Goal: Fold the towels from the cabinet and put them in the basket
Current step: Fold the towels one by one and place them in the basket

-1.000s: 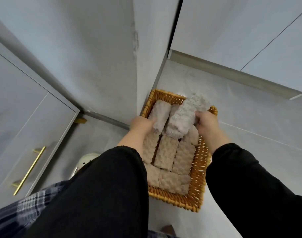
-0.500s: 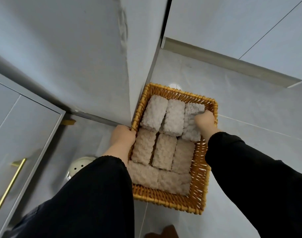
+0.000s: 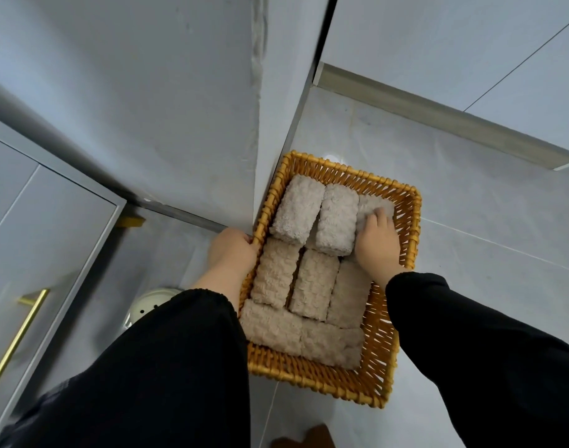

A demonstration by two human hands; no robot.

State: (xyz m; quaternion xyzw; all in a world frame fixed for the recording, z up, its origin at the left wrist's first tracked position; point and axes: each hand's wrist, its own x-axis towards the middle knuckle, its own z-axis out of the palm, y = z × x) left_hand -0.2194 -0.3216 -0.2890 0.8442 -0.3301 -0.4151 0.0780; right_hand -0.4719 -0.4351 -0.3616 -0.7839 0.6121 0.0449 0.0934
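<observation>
- Your left hand (image 3: 233, 250) grips the basket (image 3: 312, 381) by its left rim, with the fingers curled over the wicker edge.
- Your right hand (image 3: 378, 244) lies on top of one towel (image 3: 372, 203). Its fingers are stretched over the pile and press down, curled round nothing.
- That towel sits in the basket's far right corner. It is close to the right wall of the basket and touches the fold next to it.
- The other towels (image 3: 313, 284) fill the rest of the basket. Two more lie in the far row, three in the middle row, and two are laid crosswise along the near side.
- All the towels are folded into thick blocks and packed tight against each other.
- The basket stands on the floor (image 3: 470, 253), with its far left corner up against the corner of a wall (image 3: 276, 124).
- On your left is a grey door (image 3: 50, 253) with a gold handle (image 3: 21, 334).
- A white round thing (image 3: 150, 302) with small holes shows beside your left sleeve (image 3: 179, 367), which partly hides it.
- Black sleeves cover both of your arms down to the wrists.
</observation>
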